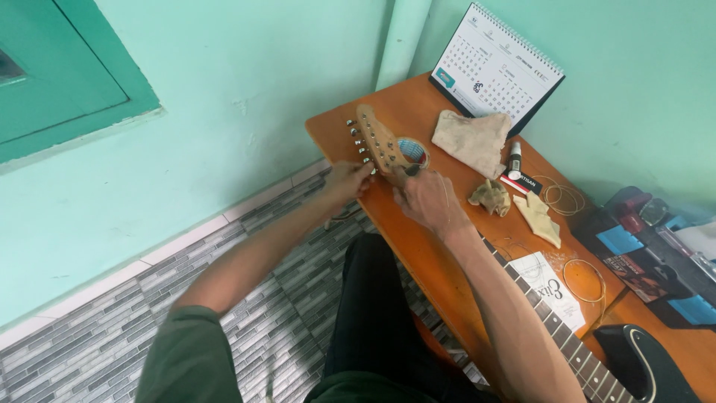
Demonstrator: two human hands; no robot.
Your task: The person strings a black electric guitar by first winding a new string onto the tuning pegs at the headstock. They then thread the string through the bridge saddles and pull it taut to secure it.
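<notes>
An electric guitar lies along the orange table (418,254); its wooden headstock (377,138) with metal tuning pegs points to the far left corner. My left hand (347,181) pinches a tuning peg at the headstock's near edge. My right hand (425,198) rests on top of the neck just below the headstock, fingers curled over the strings. The neck's fretboard (563,336) runs under my right forearm to the black body (641,366) at the bottom right.
A tape roll (412,151) sits under the headstock. A beige cloth (471,139), a small white bottle (514,158), crumpled rags (490,197), coiled strings (563,196), a paper string packet (552,287) and a desk calendar (496,69) lie around. Green wall and tiled skirting at left.
</notes>
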